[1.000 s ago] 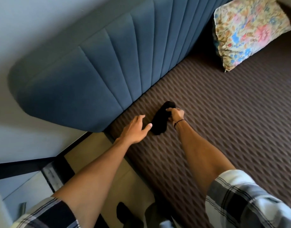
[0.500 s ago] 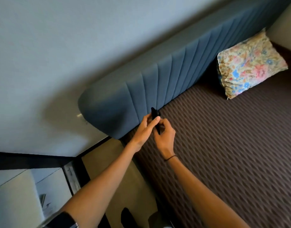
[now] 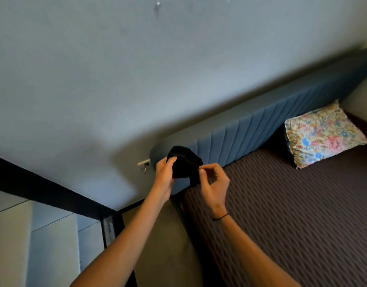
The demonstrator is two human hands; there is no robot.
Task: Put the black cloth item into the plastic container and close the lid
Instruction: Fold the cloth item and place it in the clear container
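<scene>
Holding item aloft: black cloth (image 3: 184,164), gripped by left hand (image 3: 165,175), fingers closed on its edge, and pinched by right hand (image 3: 214,182); blue headboard (image 3: 261,125) behind.

**One head-worn camera, tilted over the bed's corner**

A single wide-angle view looks out from the person's head, forward and slightly down along both outstretched forearms. It is rolled, so the blue padded headboard (image 3: 261,129) runs diagonally from centre to upper right. The grey wall (image 3: 137,69) fills the upper half; the brown patterned bedspread (image 3: 292,214) fills the lower right, with the floral pillow (image 3: 323,135) far off. The hands sit near, mid-frame. No second view shares the scene.
</scene>
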